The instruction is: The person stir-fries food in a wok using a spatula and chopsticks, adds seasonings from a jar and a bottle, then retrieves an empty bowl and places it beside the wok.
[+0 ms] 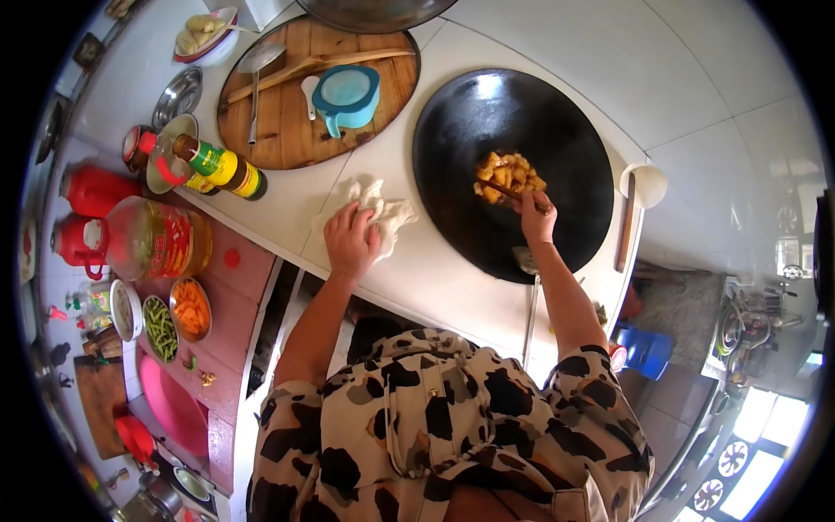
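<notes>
Browned chunks of food (511, 174) lie in the middle of a large black wok (470, 230) set into the white counter. Over the wok, my right hand (537, 217) is closed round brown chopsticks (504, 190), whose tips reach in among the chunks. A ladle or spatula (532, 304) leans over the wok's near rim, its head inside. To the left of the wok, my left hand (352, 241) rests on a crumpled white cloth (387, 213), its fingers spread over the cloth and partly sunk in its folds.
A round wooden board (296, 143) holds a teal lidded container (348, 96), a ladle and a wooden stick. Bottles (222, 165) stand left of it. Bowls of carrot (190, 309) and green vegetables (160, 328) sit lower left. A white bowl (648, 184) is right of the wok.
</notes>
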A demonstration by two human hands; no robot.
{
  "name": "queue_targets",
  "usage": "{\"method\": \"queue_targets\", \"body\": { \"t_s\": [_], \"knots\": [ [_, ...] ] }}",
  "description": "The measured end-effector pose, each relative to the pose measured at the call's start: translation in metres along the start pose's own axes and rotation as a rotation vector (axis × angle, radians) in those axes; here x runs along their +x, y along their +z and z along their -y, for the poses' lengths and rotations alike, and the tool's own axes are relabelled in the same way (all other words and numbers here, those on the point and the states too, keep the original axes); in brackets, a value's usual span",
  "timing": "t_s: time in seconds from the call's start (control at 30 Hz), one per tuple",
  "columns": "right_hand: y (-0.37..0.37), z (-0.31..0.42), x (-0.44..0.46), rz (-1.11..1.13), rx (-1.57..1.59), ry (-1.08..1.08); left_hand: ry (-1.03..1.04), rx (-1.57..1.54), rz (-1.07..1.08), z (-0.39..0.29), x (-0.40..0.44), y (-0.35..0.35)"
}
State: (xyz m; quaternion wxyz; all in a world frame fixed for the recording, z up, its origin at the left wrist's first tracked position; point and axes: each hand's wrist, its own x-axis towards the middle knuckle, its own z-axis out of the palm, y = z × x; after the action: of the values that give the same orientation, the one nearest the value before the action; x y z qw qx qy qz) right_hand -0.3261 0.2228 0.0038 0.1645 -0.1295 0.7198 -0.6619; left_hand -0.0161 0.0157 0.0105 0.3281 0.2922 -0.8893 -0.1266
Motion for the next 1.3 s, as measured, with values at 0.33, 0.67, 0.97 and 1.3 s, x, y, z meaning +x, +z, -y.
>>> {"method": "queue_targets", "body": {
  "t_s": [0.33, 0.67, 0.97, 1.3],
  "knots": [
    [0.004, 0.008, 0.000, -0.088, 0.068, 0.157, -0.005, 0.012, 0.015, 0.003, 0.000, 0.002],
    [-0.015, 0.003, 0.011, 0.015, -0.105, 0.317, 0.001, 0.018, 0.019, 0.005, 0.000, 0.003],
    [-0.023, 0.001, 0.022, -0.090, 0.076, 0.434, -0.008, 0.023, 0.035, 0.003, 0.000, 0.003],
    [-0.020, 0.002, 0.015, -0.110, 0.272, 0.535, -0.010, 0.019, 0.036, 0.001, 0.002, -0.002]
  ]
}}
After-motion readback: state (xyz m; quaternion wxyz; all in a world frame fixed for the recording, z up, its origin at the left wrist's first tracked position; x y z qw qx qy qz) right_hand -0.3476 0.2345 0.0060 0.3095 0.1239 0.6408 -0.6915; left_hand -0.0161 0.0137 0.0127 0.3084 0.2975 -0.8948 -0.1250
